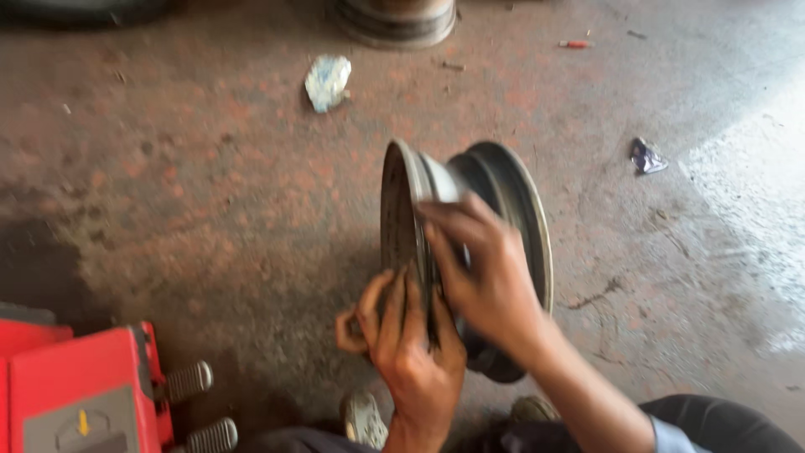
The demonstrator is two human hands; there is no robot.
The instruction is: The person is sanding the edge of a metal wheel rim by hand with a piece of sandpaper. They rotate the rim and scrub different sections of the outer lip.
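Note:
A bare grey steel wheel rim point(511, 189) stands upright on its edge on the stained concrete floor, in the middle of the head view. My left hand point(408, 340) grips the near flange of the rim from below, fingers curled over its edge. Higher up, my right hand point(482, 273) lies across the barrel of the rim, fingers wrapped over the same flange. Both hands are grimy. The lower part of the rim is hidden behind my hands and forearm. The picture is blurred by motion.
A red machine with two ribbed foot pedals point(101, 394) sits at the bottom left. A crumpled white wrapper point(327, 81) and a dark scrap point(647, 157) lie on the floor. Another rim base point(394, 21) stands at the top. My shoes point(365, 417) are below the rim.

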